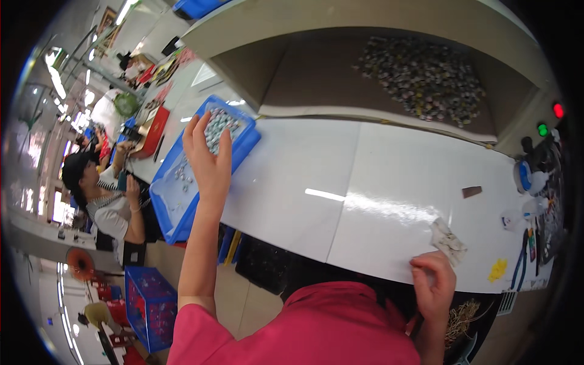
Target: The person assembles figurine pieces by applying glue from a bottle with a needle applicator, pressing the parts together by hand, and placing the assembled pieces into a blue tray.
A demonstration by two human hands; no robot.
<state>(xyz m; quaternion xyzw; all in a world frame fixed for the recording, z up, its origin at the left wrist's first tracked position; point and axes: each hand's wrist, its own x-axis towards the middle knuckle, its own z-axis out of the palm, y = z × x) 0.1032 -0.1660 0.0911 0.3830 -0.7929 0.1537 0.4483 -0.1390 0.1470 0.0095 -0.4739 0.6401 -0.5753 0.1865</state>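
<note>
1. Head view: the bare left hand [210, 163] is over the rectangular blue plastic tray [248, 145], fingers spread, seemingly grasping nothing; contact is unclear.
2. The bare right hand [437, 280] curls at the near edge of the glossy white table [286, 170]; whether it grasps anything cannot be told.
3. A light, level touch would likely keep the tray's small pale glossy pieces [216, 131] from scattering.
4. The tray, at the table's left, holds them densely at its far end, sparsely nearer.
5. The beige-walled booth [340, 18] holds a mottled dark heap [426, 79].
</note>
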